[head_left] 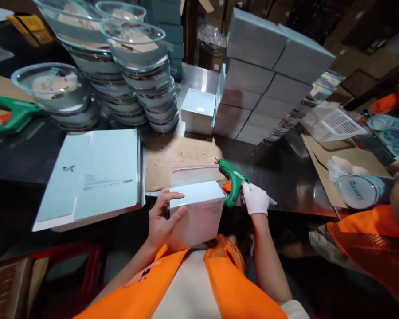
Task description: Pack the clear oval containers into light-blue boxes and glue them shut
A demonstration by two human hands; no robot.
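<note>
My left hand (161, 217), bare, grips the left side of a pale blue cardboard box (199, 210) held against my chest, its top flap standing open. In a white glove, my right hand (255, 198) holds a green glue gun (232, 179) at the box's right edge. The gun's orange nozzle points up and left toward the raised flap. Under the box lies a brown cardboard sheet (173, 155) on the steel table.
Flat pale blue box blanks (93, 175) lie at left. Stacked glass bowls (136, 66) stand behind, with a second green glue gun (15, 115) far left. Stacked closed boxes (269, 75) rise at back right. A co-worker in an orange vest (375, 239) sits at right.
</note>
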